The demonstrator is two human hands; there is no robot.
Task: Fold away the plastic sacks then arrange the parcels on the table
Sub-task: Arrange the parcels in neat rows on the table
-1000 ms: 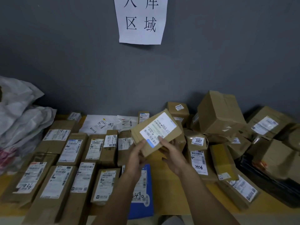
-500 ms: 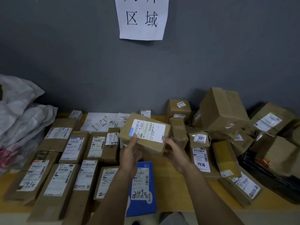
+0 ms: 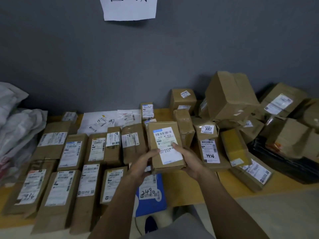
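Note:
I hold a flat brown cardboard parcel [image 3: 164, 135] with a white label, its long side pointing away from me, above the table's middle. My left hand [image 3: 143, 166] grips its near left edge, thumb on the label. My right hand [image 3: 188, 157] grips its near right side, thumb on the label too. Rows of long brown parcels [image 3: 72, 152] lie side by side on the left of the wooden table [image 3: 186, 187]. Crumpled white plastic sacks [image 3: 15, 128] are heaped at the far left.
A blue parcel marked 2490 [image 3: 151, 197] lies under my left wrist. Loose boxes are piled at the right, the biggest one [image 3: 231, 95] tilted against the grey wall. Black bags [image 3: 290, 163] lie under that pile. Flat white mailers [image 3: 101, 121] sit at the back.
Both hands have turned the parcel from crosswise to lengthwise and brought it lower and a little to the right. The camera view has tipped downward.

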